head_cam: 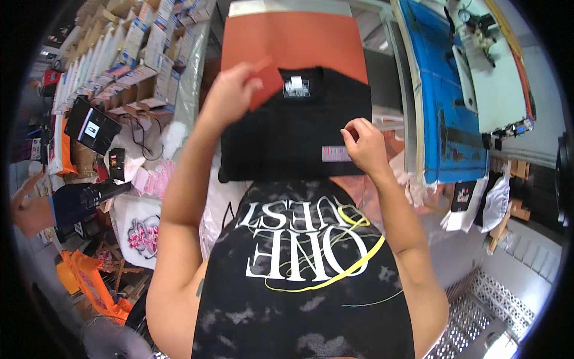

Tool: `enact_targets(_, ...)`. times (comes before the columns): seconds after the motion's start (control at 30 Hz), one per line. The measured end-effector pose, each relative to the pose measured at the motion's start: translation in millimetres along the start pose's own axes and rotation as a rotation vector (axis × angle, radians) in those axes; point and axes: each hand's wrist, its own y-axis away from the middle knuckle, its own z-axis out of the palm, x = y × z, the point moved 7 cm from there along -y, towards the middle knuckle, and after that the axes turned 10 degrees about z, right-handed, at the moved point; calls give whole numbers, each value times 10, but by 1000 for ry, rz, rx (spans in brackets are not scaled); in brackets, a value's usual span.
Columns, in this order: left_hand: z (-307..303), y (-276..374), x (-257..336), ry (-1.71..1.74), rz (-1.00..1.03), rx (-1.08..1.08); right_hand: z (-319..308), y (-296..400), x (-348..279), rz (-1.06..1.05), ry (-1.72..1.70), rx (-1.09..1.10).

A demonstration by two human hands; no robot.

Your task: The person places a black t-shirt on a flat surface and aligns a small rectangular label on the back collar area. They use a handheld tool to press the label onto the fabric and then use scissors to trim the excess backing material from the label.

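Note:
A black T-shirt (pixel 291 134) lies on an orange-red padded board (pixel 296 40) in front of me, its neckline away from me and a label inside the collar. My left hand (pixel 231 92), slightly blurred, pinches a thin red sheet (pixel 267 84) over the shirt's left shoulder. On the lower right of the shirt is a small pink rectangle (pixel 334 153) bearing writing. My right hand (pixel 365 146) is at that rectangle, covering its right edge, with thumb and fingers curled close together. Whether anything is between those fingers cannot be made out.
On the right stands a blue panel (pixel 448 103) beside a white-topped surface with a gauge (pixel 464 17). Stacked cardboard boxes (pixel 134 58), a dark screen (pixel 92 125) and pink printed pieces (pixel 157 179) are at left. Another person's arm (pixel 31 188) shows at the far left.

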Motion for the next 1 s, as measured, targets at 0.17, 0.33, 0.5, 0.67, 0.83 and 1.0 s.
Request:
enact_targets(0.17,165,-500,-284,-178,-7,284,388,520,66,-223,208,-73)
enact_targets(0.33,603,-148,-56,-69,177,329,503,632,31,-265,218,91)
enact_targets(0.5,905,202,75,-1,206,206,485,637,33,-295,192,105)
enact_targets(0.67,1042,393,164,-69,245,146,511,679,15,-321,187,146)
enact_targets(0.83,1096,511,165,-92,253,111,495,677,121,-163,78,224)
enact_targets(1.0,1076,538,186,-91,244,94,306,637,421,67,-77,322)
